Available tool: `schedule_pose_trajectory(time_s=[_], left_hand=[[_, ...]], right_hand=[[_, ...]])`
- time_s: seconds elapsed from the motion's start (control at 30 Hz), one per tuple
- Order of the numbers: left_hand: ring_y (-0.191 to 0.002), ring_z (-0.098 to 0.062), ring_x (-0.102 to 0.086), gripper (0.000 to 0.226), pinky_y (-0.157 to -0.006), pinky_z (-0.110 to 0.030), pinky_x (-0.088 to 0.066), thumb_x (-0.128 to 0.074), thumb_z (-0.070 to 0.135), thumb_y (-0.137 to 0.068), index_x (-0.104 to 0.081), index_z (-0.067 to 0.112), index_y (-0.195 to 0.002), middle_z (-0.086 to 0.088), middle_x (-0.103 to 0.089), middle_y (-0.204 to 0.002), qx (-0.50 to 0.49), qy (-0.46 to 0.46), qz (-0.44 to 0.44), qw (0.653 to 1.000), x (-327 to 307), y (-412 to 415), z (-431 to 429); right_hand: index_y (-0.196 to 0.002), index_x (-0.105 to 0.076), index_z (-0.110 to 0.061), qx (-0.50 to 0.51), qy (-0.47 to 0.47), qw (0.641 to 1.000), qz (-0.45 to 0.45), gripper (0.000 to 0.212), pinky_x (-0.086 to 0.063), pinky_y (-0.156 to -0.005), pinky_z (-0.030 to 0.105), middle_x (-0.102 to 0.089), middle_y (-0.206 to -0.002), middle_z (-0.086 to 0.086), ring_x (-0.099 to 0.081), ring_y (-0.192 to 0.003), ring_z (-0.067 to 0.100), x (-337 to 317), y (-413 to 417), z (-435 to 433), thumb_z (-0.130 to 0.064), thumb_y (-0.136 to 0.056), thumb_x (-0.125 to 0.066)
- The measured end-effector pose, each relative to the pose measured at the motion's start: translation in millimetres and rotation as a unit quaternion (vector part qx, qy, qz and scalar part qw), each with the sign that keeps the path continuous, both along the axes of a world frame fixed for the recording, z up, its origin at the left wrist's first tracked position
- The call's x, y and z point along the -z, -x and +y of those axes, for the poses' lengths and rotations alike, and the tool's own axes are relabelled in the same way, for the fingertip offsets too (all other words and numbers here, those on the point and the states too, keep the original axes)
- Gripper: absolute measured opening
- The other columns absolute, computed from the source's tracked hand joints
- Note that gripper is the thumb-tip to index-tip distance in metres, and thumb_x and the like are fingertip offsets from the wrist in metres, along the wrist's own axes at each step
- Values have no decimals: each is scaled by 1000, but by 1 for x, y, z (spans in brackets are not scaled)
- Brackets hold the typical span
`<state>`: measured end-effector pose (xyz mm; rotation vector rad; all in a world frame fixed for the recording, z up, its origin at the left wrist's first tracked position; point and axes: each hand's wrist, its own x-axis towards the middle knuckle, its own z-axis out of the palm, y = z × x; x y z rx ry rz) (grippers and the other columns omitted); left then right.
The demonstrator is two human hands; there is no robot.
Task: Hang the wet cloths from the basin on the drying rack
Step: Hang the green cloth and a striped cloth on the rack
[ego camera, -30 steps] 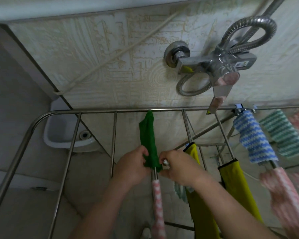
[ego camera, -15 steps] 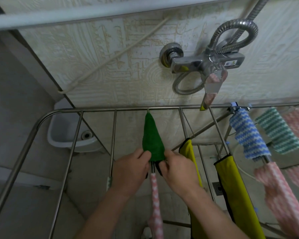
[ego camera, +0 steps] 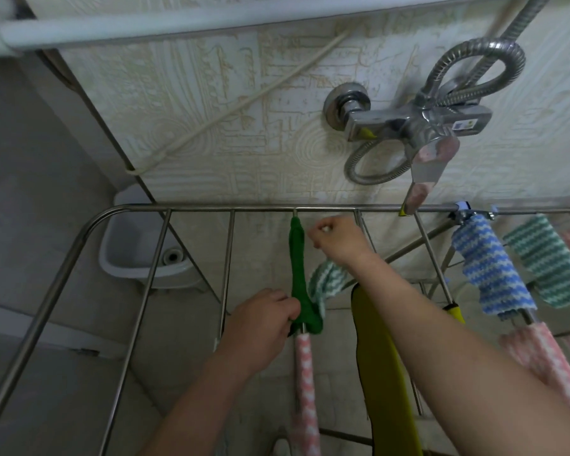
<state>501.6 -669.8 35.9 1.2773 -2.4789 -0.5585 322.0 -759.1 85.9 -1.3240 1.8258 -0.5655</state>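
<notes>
A dark green cloth is draped along one rod of the steel drying rack. My left hand pinches the cloth's near end against the rod. My right hand is up by the cloth's far end near the rack's back rail, fingers closed. A green-and-white striped cloth trails from under that hand's wrist, apparently held in it. A pink patterned cloth hangs on the same rod, nearer to me.
Yellow cloths, a blue striped cloth, a green striped cloth and a pink cloth hang on rods to the right. A chrome shower tap juts from the wall above the rack. A white basin sits below left.
My right hand left the green cloth's near end and moved up to its far end, carrying the striped cloth along. The left hand stays at the near end.
</notes>
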Motion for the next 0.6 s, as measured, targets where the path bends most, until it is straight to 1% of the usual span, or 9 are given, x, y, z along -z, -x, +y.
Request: schedule_pose_trajectory(time_s=[0.07,0.13,0.2,0.27,0.33,0.4,0.43,0.53,0.6], left_hand=[[-65,-17,-52,24,-46,-33,-47,-62,0,-65,-50,20,-71,2,-55,-70,3,-8,-2,1000,0,1,-1],[-67,-16,-51,28,-49,-34,-48,-60,-1,-68,-48,22,-79,2,-55,-74,-3,-15,6,1000,1,2,-1],[-68,-16,-50,30,-51,-35,-48,-60,0,-71,-49,22,-88,1,-56,-79,-8,-19,16,1000,-2,4,1],[-68,-18,-52,28,-51,-34,-48,-62,1,-69,-53,21,-87,1,-56,-78,-6,-9,28,1000,-5,5,2],[-67,-19,-54,24,-50,-33,-48,-63,2,-67,-56,20,-81,2,-56,-76,-7,0,32,999,-5,5,1],[-67,-19,-54,19,-50,-32,-48,-60,4,-66,-58,20,-76,2,-56,-76,-4,-6,36,999,-5,4,2],[-68,-19,-54,17,-50,-32,-48,-58,5,-67,-59,19,-75,2,-56,-76,-3,-11,38,999,-5,4,3],[-69,-20,-56,20,-51,-32,-49,-62,2,-66,-62,19,-77,0,-57,-77,-17,-11,37,999,-7,2,6],[-71,-20,-57,23,-54,-32,-51,-65,-1,-67,-65,18,-80,0,-60,-79,-28,-23,37,999,-7,2,7]], right_hand=[[-86,-68,-8,21,-19,999,-28,21,-42,-57,23,-63,-76,6,-54,-60,13,6,-6,-22,-28,-88,-62],[-78,-62,-10,30,-25,999,-26,21,-44,-60,25,-59,-72,7,-56,-64,17,14,-13,-36,-30,-83,-67],[-69,-56,-11,44,-11,999,-8,20,-44,-58,25,-58,-67,6,-57,-64,18,18,-21,-44,-25,-79,-67],[-64,-53,-12,48,9,998,37,21,-43,-54,24,-58,-64,3,-58,-61,18,17,-27,-48,-22,-79,-62],[-64,-52,-12,42,27,993,106,23,-43,-53,24,-58,-66,2,-59,-64,19,13,-32,-49,-22,-84,-57],[-68,-51,-11,41,58,982,176,23,-41,-57,25,-55,-70,1,-55,-67,20,8,-34,-51,-21,-88,-54],[-70,-51,-11,46,79,976,196,22,-39,-59,26,-54,-73,2,-53,-68,21,6,-33,-52,-21,-89,-53],[-71,-57,-11,53,131,969,204,24,-37,-60,25,-56,-74,5,-52,-68,21,6,-28,-55,-23,-91,-53],[-75,-64,-10,34,127,975,179,26,-38,-58,24,-62,-75,4,-57,-69,20,12,-25,-53,-28,-91,-56]])
